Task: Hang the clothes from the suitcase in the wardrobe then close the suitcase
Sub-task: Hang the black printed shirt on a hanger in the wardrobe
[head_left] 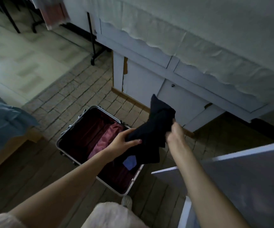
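Note:
An open suitcase (62, 142) with a silver frame and dark red lining lies on the floor below me. A maroon garment (106, 137) lies inside it, and a small blue piece (130, 162) shows near its right rim. Above the suitcase's right side I hold up a dark, crumpled garment (156, 125). My left hand (124, 142) grips its lower left part, thumb on top. My right hand (174, 132) pinches its right side, fingers curled into the cloth.
A white desk (190, 99) with drawers and a white scalloped cloth stands behind the suitcase. A grey-white panel (241, 181) juts in at lower right. A blue-covered bed (3, 122) is at left. A black rack leg (92, 46) with hanging clothes is top left.

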